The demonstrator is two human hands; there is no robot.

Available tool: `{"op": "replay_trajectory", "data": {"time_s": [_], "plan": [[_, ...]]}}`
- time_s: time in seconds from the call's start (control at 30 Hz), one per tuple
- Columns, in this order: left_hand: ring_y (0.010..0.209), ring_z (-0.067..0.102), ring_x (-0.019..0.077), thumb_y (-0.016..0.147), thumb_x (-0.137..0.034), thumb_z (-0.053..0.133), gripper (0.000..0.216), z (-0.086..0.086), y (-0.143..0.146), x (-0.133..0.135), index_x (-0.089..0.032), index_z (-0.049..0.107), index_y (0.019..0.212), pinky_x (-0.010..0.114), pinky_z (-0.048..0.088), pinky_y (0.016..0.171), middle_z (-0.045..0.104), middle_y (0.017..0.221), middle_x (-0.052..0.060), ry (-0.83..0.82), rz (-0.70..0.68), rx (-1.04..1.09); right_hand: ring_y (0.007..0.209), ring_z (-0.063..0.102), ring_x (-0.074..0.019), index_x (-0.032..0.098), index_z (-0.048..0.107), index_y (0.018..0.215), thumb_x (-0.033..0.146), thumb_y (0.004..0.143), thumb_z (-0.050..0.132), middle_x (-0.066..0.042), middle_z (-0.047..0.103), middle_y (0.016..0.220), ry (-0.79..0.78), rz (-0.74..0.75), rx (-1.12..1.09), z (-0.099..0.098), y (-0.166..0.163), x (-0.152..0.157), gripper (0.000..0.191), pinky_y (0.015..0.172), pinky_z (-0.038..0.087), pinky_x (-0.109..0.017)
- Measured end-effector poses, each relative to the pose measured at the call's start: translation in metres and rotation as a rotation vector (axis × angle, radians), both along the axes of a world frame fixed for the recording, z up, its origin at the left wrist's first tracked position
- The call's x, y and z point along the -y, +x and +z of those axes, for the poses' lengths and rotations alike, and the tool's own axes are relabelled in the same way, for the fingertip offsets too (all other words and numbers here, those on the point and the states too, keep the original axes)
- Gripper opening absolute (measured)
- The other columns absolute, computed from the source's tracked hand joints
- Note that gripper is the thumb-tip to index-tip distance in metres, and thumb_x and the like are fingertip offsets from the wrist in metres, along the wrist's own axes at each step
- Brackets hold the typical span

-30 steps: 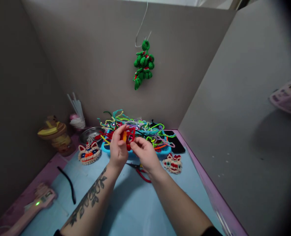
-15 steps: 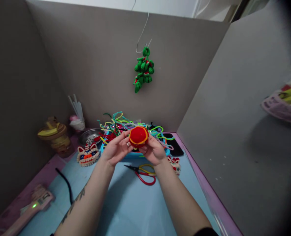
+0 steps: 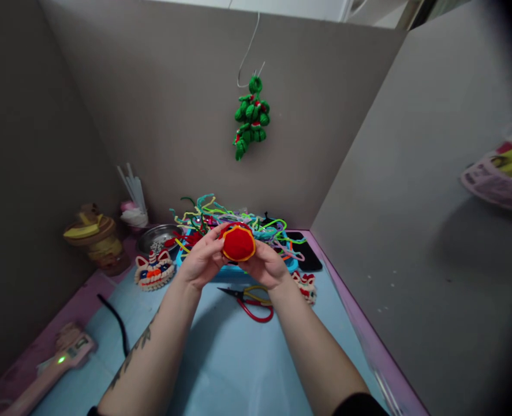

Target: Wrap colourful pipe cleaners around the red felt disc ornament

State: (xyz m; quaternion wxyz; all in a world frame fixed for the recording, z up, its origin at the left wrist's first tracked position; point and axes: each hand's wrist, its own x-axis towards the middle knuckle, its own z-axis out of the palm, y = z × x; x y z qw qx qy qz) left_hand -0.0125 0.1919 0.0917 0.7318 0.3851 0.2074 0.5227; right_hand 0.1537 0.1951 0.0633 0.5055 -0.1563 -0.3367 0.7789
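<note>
Between my two hands is a small round red fuzzy piece (image 3: pixel 239 243) with a yellow-orange edge, raised above the table. My left hand (image 3: pixel 204 258) grips its left side with the fingers around it. On the other side my right hand (image 3: pixel 266 264) holds it, with some fingers hidden behind and beneath. Below the hands, scissors (image 3: pixel 256 305) with one yellow and one red handle lie with blades pointing left. Behind is a blue tray (image 3: pixel 221 275) heaped with colourful fuzzy stems (image 3: pixel 273 230).
A lion-face craft piece (image 3: pixel 154 271) and a metal bowl (image 3: pixel 145 245) lie left; a similar craft piece (image 3: pixel 306 287) lies right, near a black phone (image 3: pixel 310 257). A pink glue gun (image 3: pixel 65 361) and black stem (image 3: pixel 115 320) lie front left. A green ornament (image 3: pixel 252 118) hangs behind.
Both hands have tilted the red piece, so its rounded red face and yellow-orange edge show at a different angle. It has shifted slightly left and down. The whole view has moved a little.
</note>
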Motion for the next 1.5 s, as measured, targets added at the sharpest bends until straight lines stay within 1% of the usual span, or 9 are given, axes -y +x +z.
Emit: {"op": "replay_trajectory", "data": {"time_s": [0.23,0.37,0.5,0.8,0.9,1.03,1.17,1.33,1.5], "plan": [[0.086,0.066,0.0170,0.063,-0.022,0.078,0.060,0.005,-0.003,0.004,-0.018,0.056,0.119,0.026,0.053,0.074,0.067,0.106,0.008,0.029,-0.015,-0.007,0.065,0.056,-0.0121,0.019,0.063,0.084,0.036,0.065,0.075,0.000,0.064,0.075,0.066,-0.076,0.133,-0.002,-0.004,-0.001,0.028,0.059,0.047,-0.024],[0.073,0.066,0.0150,0.065,-0.021,0.078,0.065,0.003,-0.007,0.002,-0.021,0.051,0.124,0.026,0.053,0.069,0.068,0.090,0.004,0.083,0.022,-0.084,0.072,0.056,-0.0126,0.023,0.060,0.090,0.037,0.073,0.068,0.000,0.061,0.087,0.163,-0.479,0.275,0.006,-0.005,-0.001,0.023,0.064,0.045,-0.025],[0.066,0.062,0.0101,0.065,-0.017,0.078,0.066,0.004,-0.010,0.002,-0.022,0.049,0.125,0.023,0.050,0.066,0.062,0.082,-0.001,0.114,0.078,-0.136,0.093,0.054,-0.0170,0.022,0.062,0.080,0.031,0.079,0.061,-0.003,0.057,0.093,0.542,-0.860,0.604,0.018,-0.002,0.009,0.009,0.079,0.043,-0.030],[0.061,0.054,0.0055,0.066,-0.014,0.076,0.057,0.006,-0.010,0.005,-0.022,0.053,0.118,0.017,0.044,0.058,0.057,0.080,-0.003,0.191,0.077,-0.183,0.094,0.054,-0.0184,0.021,0.060,0.081,0.026,0.078,0.062,-0.004,0.054,0.094,0.684,-0.879,0.850,0.033,-0.005,0.025,0.006,0.086,0.043,-0.035],[0.076,0.058,0.0103,0.068,-0.017,0.075,0.055,0.005,-0.008,0.003,-0.022,0.054,0.118,0.021,0.047,0.068,0.059,0.091,0.001,0.246,0.122,-0.209,0.095,0.054,-0.0185,0.021,0.059,0.078,0.024,0.076,0.063,-0.004,0.052,0.095,0.706,-0.889,0.874,0.034,-0.006,0.026,0.006,0.088,0.043,-0.035],[0.116,0.049,0.0196,0.065,-0.018,0.077,0.060,0.004,-0.003,0.002,-0.027,0.052,0.119,0.030,0.041,0.095,0.052,0.123,0.006,0.474,0.459,-0.320,0.094,0.052,-0.0194,0.021,0.059,0.077,0.024,0.077,0.064,-0.003,0.051,0.093,0.774,-1.001,1.008,0.036,-0.006,0.030,0.006,0.088,0.042,-0.037],[0.110,0.052,0.0206,0.068,-0.018,0.074,0.055,0.005,0.000,0.010,-0.027,0.053,0.119,0.035,0.037,0.099,0.057,0.112,0.005,0.735,0.713,-0.646,0.107,0.047,-0.0234,0.023,0.061,0.080,0.026,0.077,0.065,-0.006,0.049,0.107,0.851,-1.142,1.157,0.036,-0.007,0.034,0.005,0.096,0.037,-0.044],[0.098,0.058,0.0207,0.074,-0.019,0.069,0.059,0.011,0.004,0.020,-0.027,0.048,0.129,0.036,0.042,0.092,0.062,0.103,0.006,0.799,0.659,-0.807,0.115,0.044,-0.0242,0.021,0.059,0.077,0.022,0.078,0.063,-0.007,0.048,0.114,0.841,-1.097,1.124,0.037,-0.007,0.035,0.004,0.099,0.035,-0.046],[0.094,0.058,0.0208,0.074,-0.018,0.069,0.041,0.011,0.006,0.019,-0.026,0.061,0.113,0.035,0.043,0.089,0.064,0.103,0.006,0.812,0.627,-0.736,0.113,0.048,-0.0233,0.022,0.060,0.078,0.024,0.078,0.063,-0.006,0.049,0.113,0.763,-0.994,1.012,0.038,-0.006,0.034,0.004,0.099,0.037,-0.044]]}}
